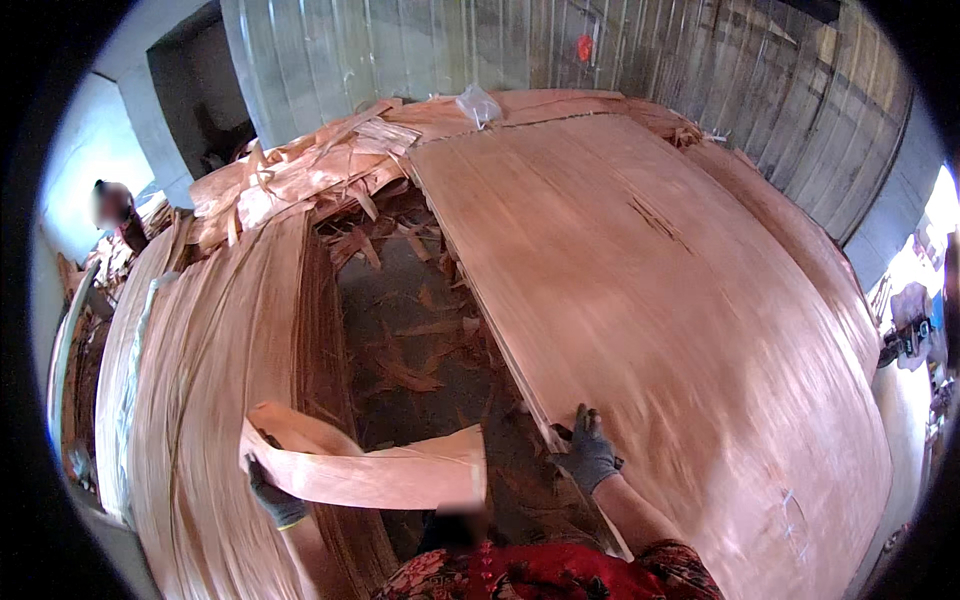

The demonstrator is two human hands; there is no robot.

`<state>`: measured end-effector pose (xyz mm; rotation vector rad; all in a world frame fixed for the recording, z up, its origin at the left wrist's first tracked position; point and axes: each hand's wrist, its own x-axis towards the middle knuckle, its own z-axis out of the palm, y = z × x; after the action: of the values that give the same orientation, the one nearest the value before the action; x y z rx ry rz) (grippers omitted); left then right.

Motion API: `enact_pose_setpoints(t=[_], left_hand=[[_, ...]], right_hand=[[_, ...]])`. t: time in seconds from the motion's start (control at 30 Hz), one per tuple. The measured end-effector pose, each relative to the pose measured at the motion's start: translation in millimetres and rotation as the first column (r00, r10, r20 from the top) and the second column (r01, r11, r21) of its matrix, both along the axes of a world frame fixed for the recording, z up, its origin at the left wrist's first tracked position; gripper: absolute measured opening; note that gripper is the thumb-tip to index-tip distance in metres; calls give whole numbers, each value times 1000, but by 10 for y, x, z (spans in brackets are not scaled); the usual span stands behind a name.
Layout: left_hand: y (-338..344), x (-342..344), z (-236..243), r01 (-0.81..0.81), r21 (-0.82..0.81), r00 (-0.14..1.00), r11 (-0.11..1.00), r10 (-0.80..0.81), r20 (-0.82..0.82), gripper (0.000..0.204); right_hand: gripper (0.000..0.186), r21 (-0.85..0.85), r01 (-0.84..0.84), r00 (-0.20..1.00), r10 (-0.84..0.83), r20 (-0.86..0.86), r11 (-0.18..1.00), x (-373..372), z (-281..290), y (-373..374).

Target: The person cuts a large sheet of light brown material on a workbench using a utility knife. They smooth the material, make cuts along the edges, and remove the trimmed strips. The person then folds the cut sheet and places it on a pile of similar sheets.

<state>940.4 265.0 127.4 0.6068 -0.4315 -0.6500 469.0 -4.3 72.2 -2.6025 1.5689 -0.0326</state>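
In the head view, pale scrawled marks (793, 520) show near the lower right of the broad reddish-tan veneer stack (650, 300), though whether they are writing I cannot tell. The curled veneer strip (385, 477), thin, smooth and pinkish-tan with its left end bent back in a loop, is grasped at that end by the gloved left hand (275, 492), reaching from beside the left veneer stack (210, 380) across the gap between the stacks. The gloved right hand (588, 455) lies on the broad stack's left edge, whether pinching it I cannot tell.
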Motion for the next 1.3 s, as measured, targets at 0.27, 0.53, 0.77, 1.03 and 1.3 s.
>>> enact_pose_setpoints(t=[0.27,0.53,0.77,1.03,1.3], left_hand=[[-1428,1776,-67,79,145,997,986,-75,-29,36],[-3194,2479,140,-319,488,936,812,189,297,40],[-4247,2855,221,-463,437,843,771,230,486,39],[-5399,3117,584,-418,370,820,830,170,546,38],[-6136,3622,790,-221,279,883,935,70,464,38]], right_hand=[[47,115,276,960,-280,19,954,209,120,-161],[32,-95,462,879,-470,-86,882,101,83,-268],[39,188,605,784,-536,-313,774,483,323,-277],[45,107,586,784,-529,-325,803,774,156,210],[45,142,603,773,-530,-350,785,1525,-20,872]])
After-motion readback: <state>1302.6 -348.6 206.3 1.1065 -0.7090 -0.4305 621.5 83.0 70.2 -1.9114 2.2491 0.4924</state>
